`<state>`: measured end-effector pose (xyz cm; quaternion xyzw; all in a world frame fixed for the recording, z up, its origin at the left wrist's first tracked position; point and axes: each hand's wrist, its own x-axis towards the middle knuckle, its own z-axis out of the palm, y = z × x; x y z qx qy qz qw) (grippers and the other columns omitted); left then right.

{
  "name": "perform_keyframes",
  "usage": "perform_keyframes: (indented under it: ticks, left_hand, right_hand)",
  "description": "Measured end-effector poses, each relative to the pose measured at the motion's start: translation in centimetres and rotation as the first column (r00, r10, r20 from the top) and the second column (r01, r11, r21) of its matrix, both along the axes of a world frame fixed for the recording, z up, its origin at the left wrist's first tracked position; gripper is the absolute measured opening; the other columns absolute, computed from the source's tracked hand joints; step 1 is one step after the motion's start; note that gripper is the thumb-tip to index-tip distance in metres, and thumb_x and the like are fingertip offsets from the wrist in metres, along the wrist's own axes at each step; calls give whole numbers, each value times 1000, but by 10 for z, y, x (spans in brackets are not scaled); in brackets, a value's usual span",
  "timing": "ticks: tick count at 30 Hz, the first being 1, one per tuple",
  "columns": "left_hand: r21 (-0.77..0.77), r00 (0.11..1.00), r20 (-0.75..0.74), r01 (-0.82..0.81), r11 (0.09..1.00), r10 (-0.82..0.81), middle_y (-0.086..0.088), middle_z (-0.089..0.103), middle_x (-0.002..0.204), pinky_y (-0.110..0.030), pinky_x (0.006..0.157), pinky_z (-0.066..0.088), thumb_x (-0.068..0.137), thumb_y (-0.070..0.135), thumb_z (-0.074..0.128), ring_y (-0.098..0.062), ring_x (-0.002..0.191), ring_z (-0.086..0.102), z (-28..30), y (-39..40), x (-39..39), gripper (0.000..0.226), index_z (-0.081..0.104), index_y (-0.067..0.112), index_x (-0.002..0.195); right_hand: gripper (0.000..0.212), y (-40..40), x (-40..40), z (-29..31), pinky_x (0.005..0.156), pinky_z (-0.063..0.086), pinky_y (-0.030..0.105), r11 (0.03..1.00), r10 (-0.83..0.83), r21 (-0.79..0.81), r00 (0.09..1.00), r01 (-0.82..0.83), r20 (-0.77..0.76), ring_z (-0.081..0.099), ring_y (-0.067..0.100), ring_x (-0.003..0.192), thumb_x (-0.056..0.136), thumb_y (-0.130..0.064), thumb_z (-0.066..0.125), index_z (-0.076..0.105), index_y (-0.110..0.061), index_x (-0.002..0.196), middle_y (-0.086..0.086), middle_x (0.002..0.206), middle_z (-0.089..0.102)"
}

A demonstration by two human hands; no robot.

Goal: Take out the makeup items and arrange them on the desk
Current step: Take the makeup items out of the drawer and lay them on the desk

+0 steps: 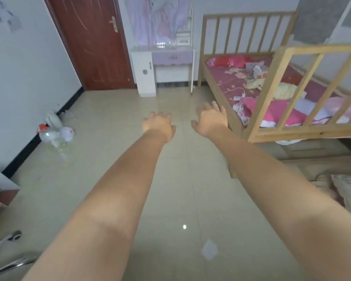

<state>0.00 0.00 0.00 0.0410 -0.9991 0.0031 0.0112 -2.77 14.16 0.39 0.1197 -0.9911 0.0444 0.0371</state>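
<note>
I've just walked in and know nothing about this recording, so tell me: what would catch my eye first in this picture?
Two bare arms stretch out over the tiled floor, the left hand and the right hand both empty with fingers spread. On the right stands a wooden bed with pink bedding and scattered clutter. Straight ahead against the far wall sits a small white and purple dressing table, beside a dark red door.

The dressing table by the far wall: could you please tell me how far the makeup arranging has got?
Nothing looks done yet. The dressing table stands across the tiled floor, beside the door and the wooden bed, and its lilac drawer looks closed. In hand: nothing; the left hand and right hand are stretched forward, holding nothing. Left: reaching the table, taking out the items and arranging them.
</note>
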Motion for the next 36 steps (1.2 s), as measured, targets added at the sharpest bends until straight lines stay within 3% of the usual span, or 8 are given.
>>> perform_keyframes:
  ticks: [6, 14, 25, 36]
  left_hand:
    - [9, 987, 161, 6, 1000, -7, -7, 36, 143, -41, 108, 26, 98, 38, 30, -28, 135, 25, -64, -24, -78, 48, 29, 15, 140]
    - [13, 981, 194, -18, 1000, 15, -3, 22, 152, -43, 116, 12, 98, 38, 27, -25, 143, 11, -86, -55, -281, 51, 21, 18, 144]
    - [13, 984, 177, -32, 999, 29, -5, 25, 151, -42, 115, 15, 99, 38, 27, -24, 143, 12, -89, -124, -547, 51, 21, 16, 145]
    - [-50, 992, 129, 6, 999, 0, -9, 39, 140, -41, 107, 26, 98, 39, 30, -26, 134, 28, -59, -217, -883, 47, 33, 13, 136]
  right_hand:
    - [52, -21, -78, -69, 115, 9, 46, 998, -2, 64, 982, -10, 191, 9, 31, 142, 95, -40, 34, 28, -15, 140, 9, 151, 21]
    - [53, -49, -285, -96, 115, 12, 43, 997, 41, 56, 963, -58, 268, 11, 30, 142, 95, -42, 31, 27, -15, 141, 8, 149, 26]
    - [51, -113, -565, -95, 112, 21, 42, 994, 37, 93, 969, -62, 246, 22, 28, 138, 95, -42, 31, 32, -14, 138, 9, 144, 35]
    - [48, -187, -893, -61, 106, 29, 38, 999, 13, 43, 987, -21, 162, 33, 27, 131, 95, -39, 33, 36, -13, 136, 10, 137, 41]
